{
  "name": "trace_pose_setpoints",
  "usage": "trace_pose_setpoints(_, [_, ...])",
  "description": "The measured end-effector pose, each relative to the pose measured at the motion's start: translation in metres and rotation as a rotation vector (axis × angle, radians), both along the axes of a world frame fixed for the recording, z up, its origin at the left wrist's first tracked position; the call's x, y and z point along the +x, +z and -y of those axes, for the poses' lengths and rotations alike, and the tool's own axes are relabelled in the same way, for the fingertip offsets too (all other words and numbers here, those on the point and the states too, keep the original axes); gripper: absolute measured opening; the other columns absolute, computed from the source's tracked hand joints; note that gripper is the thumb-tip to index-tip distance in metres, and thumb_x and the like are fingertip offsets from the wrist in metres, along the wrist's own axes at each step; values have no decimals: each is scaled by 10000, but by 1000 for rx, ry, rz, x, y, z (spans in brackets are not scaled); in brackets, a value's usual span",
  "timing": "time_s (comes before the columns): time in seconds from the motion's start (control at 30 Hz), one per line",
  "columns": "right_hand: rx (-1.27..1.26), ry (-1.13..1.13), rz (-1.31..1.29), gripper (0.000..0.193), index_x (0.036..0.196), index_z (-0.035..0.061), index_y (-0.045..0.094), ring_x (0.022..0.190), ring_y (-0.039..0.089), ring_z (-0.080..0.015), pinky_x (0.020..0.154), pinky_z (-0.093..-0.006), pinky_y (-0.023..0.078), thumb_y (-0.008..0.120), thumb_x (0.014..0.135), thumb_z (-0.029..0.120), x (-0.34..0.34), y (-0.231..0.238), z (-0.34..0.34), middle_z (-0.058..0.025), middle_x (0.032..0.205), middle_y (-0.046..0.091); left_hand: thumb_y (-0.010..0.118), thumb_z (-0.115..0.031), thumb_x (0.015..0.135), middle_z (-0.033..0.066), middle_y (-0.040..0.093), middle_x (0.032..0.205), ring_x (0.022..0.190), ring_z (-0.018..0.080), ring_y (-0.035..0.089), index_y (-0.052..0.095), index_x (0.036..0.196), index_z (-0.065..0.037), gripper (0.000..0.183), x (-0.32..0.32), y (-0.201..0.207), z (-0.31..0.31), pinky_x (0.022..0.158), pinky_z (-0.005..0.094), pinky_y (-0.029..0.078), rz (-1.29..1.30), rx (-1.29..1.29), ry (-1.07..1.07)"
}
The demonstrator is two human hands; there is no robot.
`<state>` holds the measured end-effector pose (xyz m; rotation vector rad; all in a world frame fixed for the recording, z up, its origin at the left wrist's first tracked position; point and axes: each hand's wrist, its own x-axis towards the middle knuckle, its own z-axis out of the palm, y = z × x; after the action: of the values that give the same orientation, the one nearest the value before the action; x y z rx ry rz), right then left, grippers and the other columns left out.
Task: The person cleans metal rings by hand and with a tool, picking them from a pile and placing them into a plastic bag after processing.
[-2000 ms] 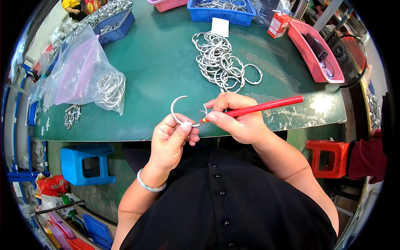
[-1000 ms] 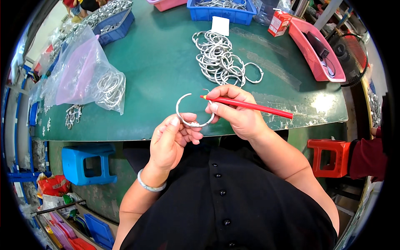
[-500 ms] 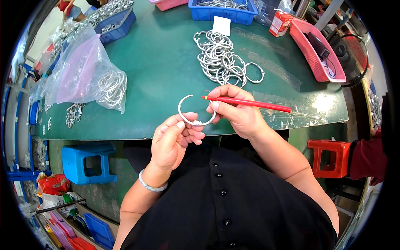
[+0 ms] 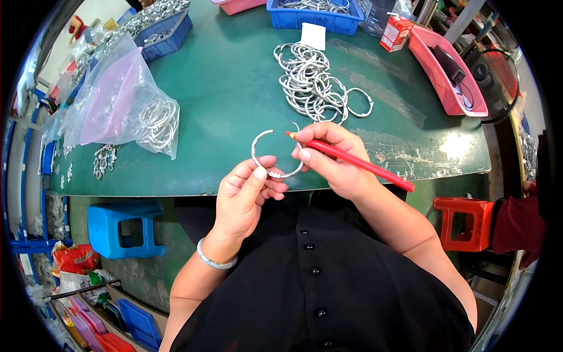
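Note:
Over the table's near edge, an opened silver metal ring (image 4: 256, 154) with a gap at its far side is held between my hands. My left hand (image 4: 242, 196) pinches its lower left part between thumb and fingers. In my right hand (image 4: 340, 161) is a slim red pencil (image 4: 375, 167), its yellow-banded tip pointing left toward the gap. The fingers of that hand also close around the ring's right side and partly hide it. Just beyond them lies a pile of similar silver rings (image 4: 314, 85) on the green table (image 4: 229, 76).
A clear plastic bag (image 4: 155, 126) with rings lies at left, small metal pieces (image 4: 104, 161) beside it. Blue trays (image 4: 316, 17) of metal parts stand along the back. At right are a pink basket (image 4: 446, 76), a red carton (image 4: 396, 33) and a fan (image 4: 495, 82).
The red pencil has tilted, its rear end dropping toward me. The ring has turned slightly in my fingers, and both hands have shifted only a little.

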<state>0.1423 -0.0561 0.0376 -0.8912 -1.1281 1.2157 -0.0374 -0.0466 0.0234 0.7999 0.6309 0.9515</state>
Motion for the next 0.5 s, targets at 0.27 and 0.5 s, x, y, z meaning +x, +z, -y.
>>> trace_pose_setpoints(0.27, [354, 119, 249, 229, 1011, 0, 575, 805, 569, -108, 709, -238, 462, 575, 785, -36, -3, 20, 10, -64, 848, 584, 474, -119, 895, 108, 615, 849, 722, 173, 610, 532, 1036, 12, 201, -5, -9, -5, 637, 266, 499, 99, -43, -21])
trace_pose_setpoints(0.5, [302, 12, 306, 206, 989, -1, 570, 794, 582, -121, 706, -241, 467, 601, 785, 10, 0, 7, 11, -64, 874, 595, 490, -121, 881, 110, 613, 799, 662, 173, 601, 550, 1004, 11, 190, -5, -4, -1, 579, 265, 490, 35, -99, 17])
